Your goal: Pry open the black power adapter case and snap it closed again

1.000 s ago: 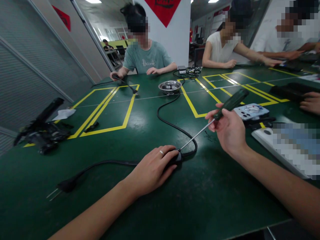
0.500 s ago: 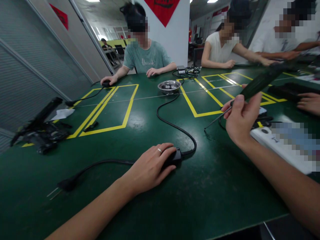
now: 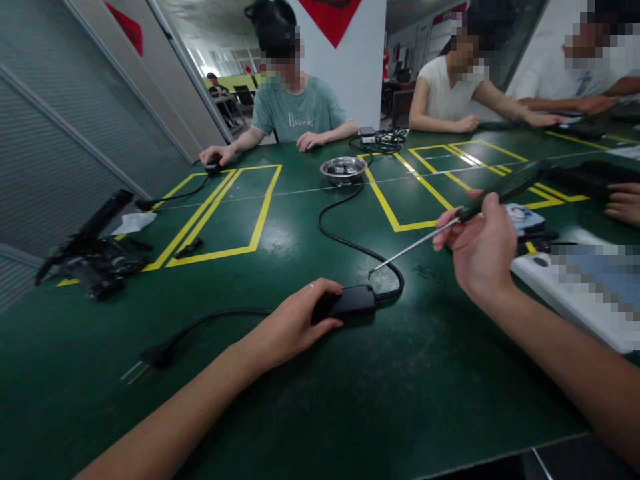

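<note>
My left hand (image 3: 295, 320) rests on the green table (image 3: 350, 400), fingers curled round the left end of a small black power adapter (image 3: 350, 303). A black cable (image 3: 345, 233) runs from the adapter toward a metal bowl (image 3: 343, 169); another lead ends in a two-pin plug (image 3: 150, 360) at the left. My right hand (image 3: 480, 250) grips a long screwdriver (image 3: 470, 213) by its dark green handle. Its thin metal shaft slants down to the left, with the tip hanging just above the adapter's right end.
Three people sit along the far side, their hands on the table. Dark parts (image 3: 90, 260) are piled at the left edge. A phone (image 3: 520, 217) and a white device (image 3: 575, 293) lie at the right. Another person's hand (image 3: 623, 203) rests at the far right. Yellow tape marks rectangles.
My right hand swung the screwdriver away to the right, then brought its tip back over the adapter. My left hand slid back to the adapter's left end, uncovering most of it.
</note>
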Tool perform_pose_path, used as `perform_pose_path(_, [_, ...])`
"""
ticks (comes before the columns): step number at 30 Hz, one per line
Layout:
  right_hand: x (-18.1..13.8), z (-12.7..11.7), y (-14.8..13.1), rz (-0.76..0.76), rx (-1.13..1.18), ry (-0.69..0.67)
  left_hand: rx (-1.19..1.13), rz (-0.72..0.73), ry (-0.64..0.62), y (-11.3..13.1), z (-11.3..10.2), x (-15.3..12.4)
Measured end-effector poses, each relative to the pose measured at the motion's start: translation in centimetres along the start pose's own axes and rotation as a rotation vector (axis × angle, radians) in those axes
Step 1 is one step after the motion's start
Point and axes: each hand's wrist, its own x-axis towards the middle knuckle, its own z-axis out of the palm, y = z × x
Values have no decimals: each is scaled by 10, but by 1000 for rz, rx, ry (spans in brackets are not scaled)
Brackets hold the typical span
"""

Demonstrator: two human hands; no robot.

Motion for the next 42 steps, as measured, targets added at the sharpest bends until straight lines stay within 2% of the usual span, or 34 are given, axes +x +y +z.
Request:
perform_pose_path(4, [-21, 9, 3, 241, 112, -103, -116, 25, -4, -1, -5, 4])
perform_pose_path(10, [-44, 20, 3, 383, 122, -181, -292, 2, -18, -7, -13, 9])
perform_pose_path(30, [-46, 19, 6, 355, 102, -184, -371, -47, -63, -3, -17, 10])
perform_pose_path(42, [-41, 15, 8, 341, 125, -146, -361, -21, -76, -2, -17, 8])
